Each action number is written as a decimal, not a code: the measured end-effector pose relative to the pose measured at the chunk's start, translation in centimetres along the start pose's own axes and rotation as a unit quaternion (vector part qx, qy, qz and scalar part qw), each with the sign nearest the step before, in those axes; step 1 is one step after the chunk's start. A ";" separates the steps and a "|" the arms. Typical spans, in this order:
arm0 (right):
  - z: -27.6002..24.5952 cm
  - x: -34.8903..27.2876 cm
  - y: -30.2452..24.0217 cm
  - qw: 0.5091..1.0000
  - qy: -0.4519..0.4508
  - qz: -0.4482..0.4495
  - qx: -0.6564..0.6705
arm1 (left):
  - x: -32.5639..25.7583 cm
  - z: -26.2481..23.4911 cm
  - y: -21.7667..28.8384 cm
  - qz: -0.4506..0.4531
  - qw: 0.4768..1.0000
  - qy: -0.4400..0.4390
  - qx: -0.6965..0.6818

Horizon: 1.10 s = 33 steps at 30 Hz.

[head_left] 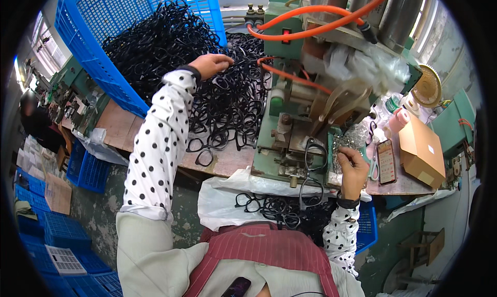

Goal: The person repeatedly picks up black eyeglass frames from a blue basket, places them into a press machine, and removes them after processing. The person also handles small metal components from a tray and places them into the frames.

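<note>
My left hand reaches over a large heap of black eyeglass frames, its fingers stretched to the right and nothing visible in them. My right hand is beside a green-edged tray of small shiny metal parts. Its thumb and forefinger are pinched together; anything between them is too small to make out. Left of it, one black eyeglass frame hangs upright at the front of a green bench machine. More black frames lie on a white sheet over my lap.
A tipped blue crate spills frames onto the table. Orange hoses loop over the machine. To the right are a phone, scissors, a cardboard box and a pink roll. Blue crates stand at left; another person is beyond.
</note>
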State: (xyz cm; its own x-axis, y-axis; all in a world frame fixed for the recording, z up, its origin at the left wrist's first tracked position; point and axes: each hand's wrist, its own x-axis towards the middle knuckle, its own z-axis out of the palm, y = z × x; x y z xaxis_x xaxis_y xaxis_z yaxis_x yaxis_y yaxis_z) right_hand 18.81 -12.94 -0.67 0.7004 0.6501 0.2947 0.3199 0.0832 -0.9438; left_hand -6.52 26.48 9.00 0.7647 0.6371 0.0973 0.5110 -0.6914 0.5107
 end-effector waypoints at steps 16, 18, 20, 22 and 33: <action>3.0 0.1 0.3 0.989 0.051 -0.140 -0.001 | -15.6 21.4 -1.1 -0.060 0.932 0.257 0.248; 3.3 0.4 -0.4 0.983 0.054 -0.171 -0.041 | -14.6 18.9 1.1 -0.042 0.932 0.316 0.174; 3.9 0.5 -0.9 0.974 0.062 -0.214 -0.052 | -13.7 15.7 4.5 -0.008 0.923 0.372 0.098; 4.8 0.2 -1.1 0.980 0.082 -0.177 -0.032 | -13.8 12.1 9.9 0.055 0.916 0.398 -0.014; 8.7 0.1 -1.3 0.985 0.107 -0.094 0.093 | -10.1 9.7 18.3 0.054 0.910 0.334 -0.241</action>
State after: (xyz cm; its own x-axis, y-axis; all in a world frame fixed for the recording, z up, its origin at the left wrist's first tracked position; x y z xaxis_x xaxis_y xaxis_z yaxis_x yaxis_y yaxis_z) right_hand 12.92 -6.39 -0.71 0.7650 0.4366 0.4734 0.3488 0.3370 -0.8745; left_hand -1.05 4.11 9.11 0.3081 0.7506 0.5846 0.0934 -0.6354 0.7666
